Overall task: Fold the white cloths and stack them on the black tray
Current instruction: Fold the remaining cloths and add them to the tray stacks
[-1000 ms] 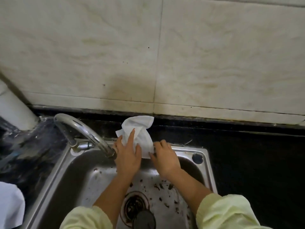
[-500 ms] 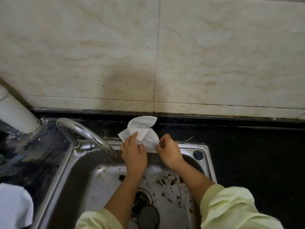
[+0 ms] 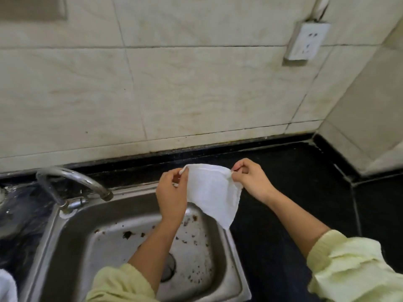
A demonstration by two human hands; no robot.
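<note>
item: small white fabric cloth, held up over the far right corner of the stained steel sink. left hand and right hand each pinched a top corner, fingers closed on fabric. black tray unseen. advice: keep top edge taut, match corners before creasing.

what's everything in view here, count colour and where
white cloth: one, white, held up by its top corners over the sink's right edge
sink: one, steel, speckled with dark debris, lower left
faucet: one, chrome, arching over the sink's back left
countertop: one, black, around the sink
wall tiles: several, cream, behind the counter
wall socket: one, white, upper right
white fabric: one, white, bottom left corner, unclear what
sleeves: two, pale yellow
left hand: pinching the left corner
right hand: pinching the right corner
</note>
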